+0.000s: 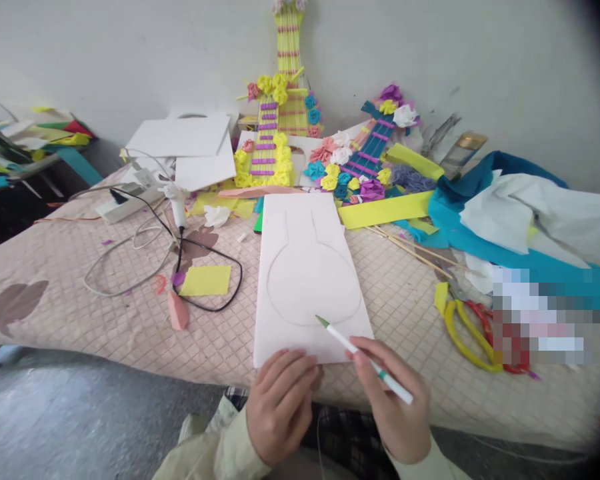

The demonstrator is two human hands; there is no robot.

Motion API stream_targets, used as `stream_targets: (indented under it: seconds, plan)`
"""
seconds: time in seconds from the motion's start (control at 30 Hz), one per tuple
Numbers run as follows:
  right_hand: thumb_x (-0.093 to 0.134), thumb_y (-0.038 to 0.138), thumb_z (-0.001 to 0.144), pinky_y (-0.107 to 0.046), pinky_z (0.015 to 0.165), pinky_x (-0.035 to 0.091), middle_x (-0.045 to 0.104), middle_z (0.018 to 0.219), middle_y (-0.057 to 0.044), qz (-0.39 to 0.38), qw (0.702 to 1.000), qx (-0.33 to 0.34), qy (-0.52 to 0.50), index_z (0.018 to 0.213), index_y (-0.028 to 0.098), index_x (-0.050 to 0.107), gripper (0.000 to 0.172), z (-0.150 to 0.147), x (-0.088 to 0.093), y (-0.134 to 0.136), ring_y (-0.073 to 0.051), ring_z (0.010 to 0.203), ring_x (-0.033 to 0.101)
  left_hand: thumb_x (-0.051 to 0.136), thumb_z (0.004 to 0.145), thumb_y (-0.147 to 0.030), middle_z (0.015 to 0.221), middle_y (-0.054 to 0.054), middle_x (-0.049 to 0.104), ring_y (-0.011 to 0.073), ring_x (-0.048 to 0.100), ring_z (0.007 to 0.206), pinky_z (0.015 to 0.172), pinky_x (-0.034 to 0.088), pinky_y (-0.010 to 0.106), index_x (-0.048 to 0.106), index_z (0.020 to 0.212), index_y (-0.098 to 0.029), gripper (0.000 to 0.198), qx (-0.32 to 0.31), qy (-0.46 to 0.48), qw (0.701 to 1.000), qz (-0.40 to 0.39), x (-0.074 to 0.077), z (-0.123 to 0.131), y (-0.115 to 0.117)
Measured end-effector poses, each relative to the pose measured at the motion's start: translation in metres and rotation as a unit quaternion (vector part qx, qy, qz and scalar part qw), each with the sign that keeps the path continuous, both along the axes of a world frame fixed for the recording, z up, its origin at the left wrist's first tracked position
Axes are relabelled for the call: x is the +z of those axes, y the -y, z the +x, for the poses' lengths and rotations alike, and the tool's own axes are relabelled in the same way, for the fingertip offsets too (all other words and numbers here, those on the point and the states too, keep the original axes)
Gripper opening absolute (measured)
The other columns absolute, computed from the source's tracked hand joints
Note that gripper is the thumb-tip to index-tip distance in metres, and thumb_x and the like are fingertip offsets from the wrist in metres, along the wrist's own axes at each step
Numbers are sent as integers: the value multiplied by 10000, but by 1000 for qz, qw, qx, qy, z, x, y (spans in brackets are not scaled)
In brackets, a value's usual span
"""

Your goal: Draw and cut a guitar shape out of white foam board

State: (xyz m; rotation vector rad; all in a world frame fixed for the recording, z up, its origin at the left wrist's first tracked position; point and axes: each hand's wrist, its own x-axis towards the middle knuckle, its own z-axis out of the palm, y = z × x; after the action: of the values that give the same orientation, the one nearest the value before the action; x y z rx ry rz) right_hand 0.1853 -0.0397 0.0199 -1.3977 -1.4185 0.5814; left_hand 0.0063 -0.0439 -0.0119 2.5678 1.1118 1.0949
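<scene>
Pale wall, grey floor

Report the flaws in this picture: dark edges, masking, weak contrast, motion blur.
Head view: dark, curved shading swallows the far right edge; head view: a pixelated block partly hides the red looped handles; head view: the thin grey outline on the white rectangular board is faint; head view: the slim white green-tipped pen shows no obvious motion blur.

Long, plain sleeves in pale cream, softly creased, cover both arms. Dark checked cloth, crossed by thin pale lines, shows over the lap.
</scene>
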Motion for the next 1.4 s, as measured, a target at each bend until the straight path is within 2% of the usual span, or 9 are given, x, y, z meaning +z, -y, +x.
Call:
stream_targets:
  seconds: [0.07, 0.2, 0.53, 1.0, 1.4]
  plan:
    - [574, 175, 748, -212, 582, 505, 655, 786, -32, 15, 999, 13, 25, 906, 193, 602, 161, -12, -4, 3, -140, 649, 612, 454, 721, -37, 1051, 91, 619, 198, 495, 1081, 912, 435, 372, 550, 1077, -121, 378, 25, 1, 1000, -10, -4, -7, 0]
    - [567, 132, 741, -204, 592, 489, 643, 752, -20, 50, 997, 13, 60, 860, 186, 588, 132, -27, -9, 3, -121, 629, 595, 463, 713, -26, 1053, 103, 610, 201, 499, 1073, 904, 443, 368, 542, 1080, -110, 385, 20, 6, 1000, -9, -13, -11, 0]
    - [556, 93, 742, -216, 612, 483, 634, 740, -26, 65, 994, 40, 77, 868, 182, 578, 156, -33, -12, -2, -125, 647, 592, 482, 692, -7, 971, 99, 621, 193, 533, 1020, 883, 459, 350, 575, 991, -104, 327, 15, 44, 999, 10, -15, -10, -4]
    - [554, 89, 739, -217, 600, 478, 628, 730, -25, 66, 993, 11, 99, 865, 173, 578, 153, -18, -11, 9, -125, 644, 591, 494, 699, -15, 988, 96, 618, 203, 525, 1025, 864, 463, 369, 571, 1019, -122, 346, 14, 25, 1000, 11, -20, -12, -3]
    - [577, 140, 736, -196, 573, 458, 633, 720, -6, 42, 991, -62, 111, 837, 189, 597, 114, 3, -11, 15, -111, 612, 584, 505, 696, -2, 1007, 92, 609, 202, 525, 1023, 862, 465, 372, 577, 1013, -127, 349, 14, 18, 1000, 17, -21, -13, -3]
